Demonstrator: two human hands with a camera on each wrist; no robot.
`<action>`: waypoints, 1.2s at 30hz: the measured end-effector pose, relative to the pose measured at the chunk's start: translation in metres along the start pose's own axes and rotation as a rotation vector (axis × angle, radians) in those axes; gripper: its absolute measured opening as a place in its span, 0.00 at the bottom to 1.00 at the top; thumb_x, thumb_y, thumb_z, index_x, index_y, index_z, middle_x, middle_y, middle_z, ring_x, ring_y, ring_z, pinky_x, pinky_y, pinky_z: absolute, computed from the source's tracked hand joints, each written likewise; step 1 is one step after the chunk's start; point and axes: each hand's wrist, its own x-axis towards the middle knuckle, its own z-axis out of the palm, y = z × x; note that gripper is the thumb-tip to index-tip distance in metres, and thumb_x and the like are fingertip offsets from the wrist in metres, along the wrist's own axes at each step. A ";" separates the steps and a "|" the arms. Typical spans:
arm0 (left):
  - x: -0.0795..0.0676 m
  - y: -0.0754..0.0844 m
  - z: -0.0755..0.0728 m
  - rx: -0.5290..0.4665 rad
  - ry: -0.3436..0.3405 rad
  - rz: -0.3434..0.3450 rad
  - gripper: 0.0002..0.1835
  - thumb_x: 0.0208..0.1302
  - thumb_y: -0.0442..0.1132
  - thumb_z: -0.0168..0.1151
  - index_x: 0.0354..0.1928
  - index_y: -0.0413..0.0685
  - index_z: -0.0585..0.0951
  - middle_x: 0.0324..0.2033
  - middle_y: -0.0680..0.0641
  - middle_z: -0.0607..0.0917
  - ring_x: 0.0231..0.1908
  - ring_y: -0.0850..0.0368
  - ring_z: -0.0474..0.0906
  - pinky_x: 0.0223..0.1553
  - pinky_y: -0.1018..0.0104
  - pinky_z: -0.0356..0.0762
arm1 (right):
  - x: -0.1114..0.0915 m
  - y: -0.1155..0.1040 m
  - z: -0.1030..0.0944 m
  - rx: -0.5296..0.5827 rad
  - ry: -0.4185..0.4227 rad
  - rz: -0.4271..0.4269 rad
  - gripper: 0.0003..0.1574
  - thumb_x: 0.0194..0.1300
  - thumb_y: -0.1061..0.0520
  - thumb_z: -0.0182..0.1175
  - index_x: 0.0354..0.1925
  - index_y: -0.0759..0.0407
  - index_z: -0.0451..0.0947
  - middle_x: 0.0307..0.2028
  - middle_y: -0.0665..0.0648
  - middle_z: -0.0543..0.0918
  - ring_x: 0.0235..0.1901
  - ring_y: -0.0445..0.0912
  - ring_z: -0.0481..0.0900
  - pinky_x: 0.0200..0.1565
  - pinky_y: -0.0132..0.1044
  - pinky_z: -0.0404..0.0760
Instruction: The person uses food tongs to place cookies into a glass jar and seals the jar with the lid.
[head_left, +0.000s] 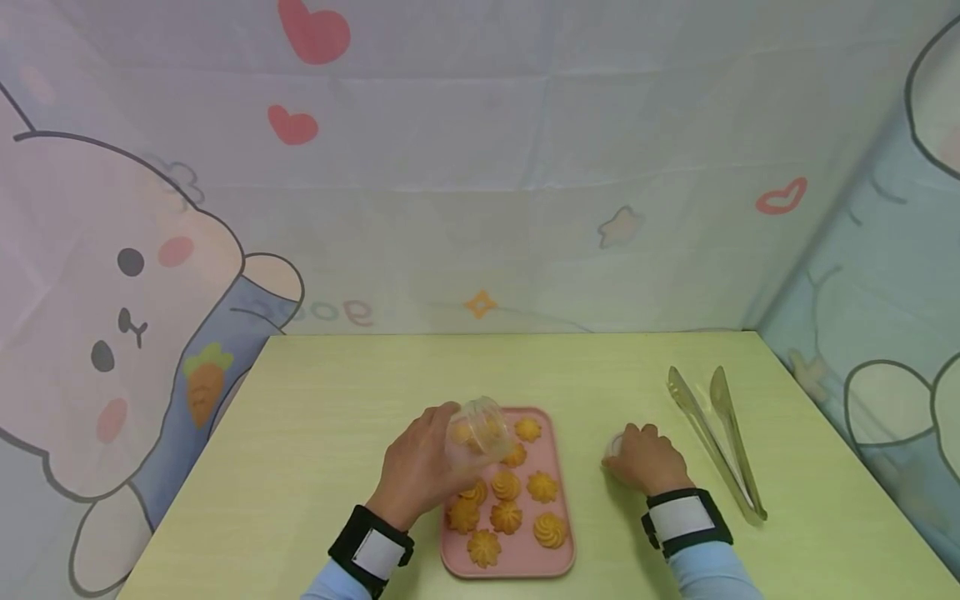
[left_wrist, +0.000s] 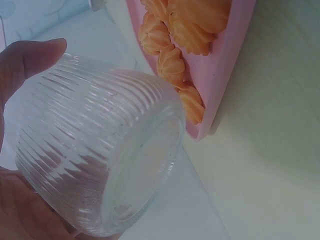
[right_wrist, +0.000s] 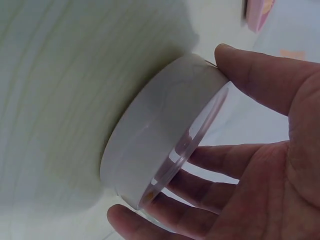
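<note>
My left hand grips a clear ribbed glass jar, thumb on one side and fingers on the other. The jar is tilted over the pink tray, overlapping its upper left part in the head view. Several golden swirled cookies lie on that tray; some show through the glass. To the right of the tray, my right hand holds a round white lid by its edge, low at the tabletop. Thumb and fingers spread around the lid's rim, and most of it is hidden from the head view.
Metal tongs lie on the table right of my right hand, their two arms spread at the far end. Behind the pale yellow table hangs a printed cloth backdrop, which also runs along the right side.
</note>
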 end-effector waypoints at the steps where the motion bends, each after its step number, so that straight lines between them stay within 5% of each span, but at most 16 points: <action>1: 0.000 0.000 0.000 -0.001 0.000 -0.002 0.45 0.41 0.63 0.71 0.60 0.47 0.70 0.50 0.45 0.79 0.44 0.53 0.76 0.38 0.57 0.77 | 0.000 0.000 0.001 -0.002 -0.002 0.001 0.33 0.54 0.49 0.63 0.44 0.79 0.71 0.36 0.75 0.73 0.36 0.69 0.73 0.35 0.60 0.74; 9: 0.001 -0.004 0.000 -0.033 0.009 -0.039 0.45 0.40 0.61 0.72 0.60 0.47 0.70 0.49 0.44 0.79 0.42 0.52 0.76 0.36 0.56 0.77 | -0.002 0.002 0.001 0.003 -0.011 0.012 0.37 0.52 0.48 0.64 0.48 0.78 0.69 0.38 0.74 0.73 0.38 0.68 0.73 0.35 0.60 0.74; 17: 0.001 -0.012 0.001 -0.094 0.045 -0.077 0.44 0.38 0.56 0.73 0.60 0.47 0.69 0.48 0.45 0.79 0.41 0.52 0.75 0.34 0.56 0.75 | -0.004 -0.001 -0.004 0.024 -0.002 -0.006 0.52 0.58 0.40 0.61 0.62 0.79 0.59 0.53 0.83 0.66 0.50 0.74 0.65 0.44 0.64 0.70; 36: 0.002 -0.040 0.011 -0.285 0.152 -0.234 0.48 0.40 0.53 0.75 0.62 0.38 0.65 0.51 0.39 0.75 0.45 0.44 0.75 0.41 0.50 0.74 | -0.013 -0.016 -0.017 0.078 0.027 -0.070 0.50 0.64 0.40 0.56 0.64 0.78 0.57 0.57 0.83 0.64 0.53 0.73 0.65 0.47 0.63 0.69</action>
